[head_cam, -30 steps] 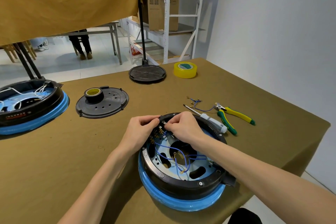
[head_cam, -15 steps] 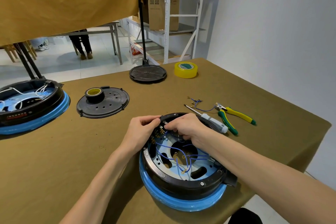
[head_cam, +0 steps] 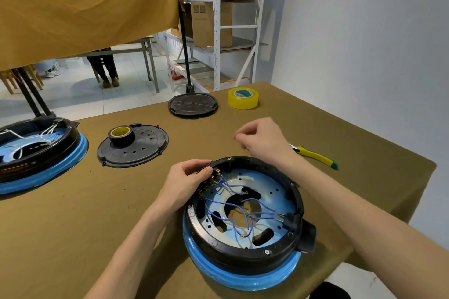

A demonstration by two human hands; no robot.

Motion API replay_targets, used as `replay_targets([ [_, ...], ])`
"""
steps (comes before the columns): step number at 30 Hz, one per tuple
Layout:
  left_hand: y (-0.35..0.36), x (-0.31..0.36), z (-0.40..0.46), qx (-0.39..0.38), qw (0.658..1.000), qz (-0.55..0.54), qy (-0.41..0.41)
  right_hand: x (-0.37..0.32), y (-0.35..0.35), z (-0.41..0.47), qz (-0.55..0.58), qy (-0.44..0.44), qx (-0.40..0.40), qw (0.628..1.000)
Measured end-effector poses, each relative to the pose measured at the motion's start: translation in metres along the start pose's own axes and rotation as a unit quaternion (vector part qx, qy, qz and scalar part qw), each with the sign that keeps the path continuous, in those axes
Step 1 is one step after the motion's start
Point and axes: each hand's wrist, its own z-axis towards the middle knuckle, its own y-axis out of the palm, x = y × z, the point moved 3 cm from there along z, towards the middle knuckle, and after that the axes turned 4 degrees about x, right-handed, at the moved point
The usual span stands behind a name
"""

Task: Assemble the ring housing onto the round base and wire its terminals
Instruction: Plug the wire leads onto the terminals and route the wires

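The black ring housing sits on the round blue base near the table's front edge. Blue wires run across its light blue inside to brass terminals at the upper left rim. My left hand pinches the terminal block there, fingers curled over the rim. My right hand hovers over the table beyond the housing, its fingers curled, and nothing shows in them. That hand hides the screwdriver and the loose wires.
Yellow-green pliers lie right of my right hand. A black lid carries a black tape roll. A second wired assembly sits far left. A yellow tape roll and a stand's disc foot are at the back.
My right hand left the terminals and moved up and away over the table behind the housing. My left hand stayed at the terminal block.
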Motion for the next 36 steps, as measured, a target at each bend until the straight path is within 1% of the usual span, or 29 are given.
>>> replay_targets([
  [2, -0.001, -0.001, 0.001, 0.005, 1.0, 0.004, -0.001, 0.017, -0.009, 0.019, -0.086, 0.01, 0.046, 0.995],
  [4, -0.002, -0.002, 0.002, 0.007, 1.0, 0.002, -0.002, 0.042, -0.01, 0.037, -0.151, 0.037, 0.048, 0.987],
  [6, -0.003, -0.002, 0.003, 0.006, 1.0, -0.001, -0.004, 0.062, -0.006, 0.05, -0.184, 0.042, 0.025, 0.982],
  [9, -0.002, -0.004, 0.003, 0.002, 1.0, -0.002, -0.005, 0.077, 0.005, 0.062, -0.239, 0.052, -0.045, 0.969],
  [11, -0.002, -0.005, 0.004, -0.002, 1.0, 0.001, -0.005, 0.085, 0.012, 0.067, -0.269, 0.058, -0.074, 0.959],
  [16, -0.003, -0.007, 0.005, 0.0, 1.0, 0.004, -0.006, 0.096, 0.019, 0.072, -0.238, 0.092, -0.068, 0.964],
  [19, -0.003, -0.008, 0.006, -0.001, 1.0, 0.004, -0.007, 0.098, 0.016, 0.073, -0.179, 0.116, -0.061, 0.975],
  [21, -0.003, -0.008, 0.006, -0.001, 1.0, 0.006, -0.007, 0.097, 0.01, 0.073, -0.161, 0.095, -0.049, 0.981],
  [24, -0.004, -0.008, 0.006, -0.001, 1.0, 0.006, -0.007, 0.095, -0.004, 0.068, -0.191, 0.039, -0.048, 0.98],
  [25, -0.004, -0.008, 0.006, 0.0, 1.0, 0.006, -0.007, 0.095, -0.009, 0.067, -0.232, 0.022, -0.056, 0.971],
  [26, -0.003, -0.008, 0.005, 0.001, 1.0, 0.005, -0.006, 0.096, -0.014, 0.066, -0.298, 0.007, -0.073, 0.952],
  [28, -0.003, -0.008, 0.005, 0.003, 1.0, 0.006, -0.006, 0.097, -0.021, 0.061, -0.422, 0.0, -0.119, 0.899],
  [29, -0.003, -0.008, 0.004, 0.003, 1.0, 0.006, -0.006, 0.097, -0.023, 0.057, -0.45, 0.001, -0.133, 0.883],
  [30, -0.003, -0.008, 0.004, 0.003, 1.0, 0.007, -0.006, 0.1, -0.024, 0.055, -0.461, -0.001, -0.138, 0.877],
  [31, -0.003, -0.007, 0.004, 0.002, 1.0, 0.009, -0.005, 0.101, -0.025, 0.053, -0.462, -0.008, -0.139, 0.876],
  [32, -0.003, -0.007, 0.004, 0.002, 1.0, 0.011, -0.006, 0.103, -0.027, 0.052, -0.448, -0.01, -0.137, 0.884],
  [36, -0.004, -0.007, 0.003, 0.006, 1.0, 0.008, -0.007, 0.1, -0.04, 0.056, -0.315, -0.002, -0.138, 0.939],
])
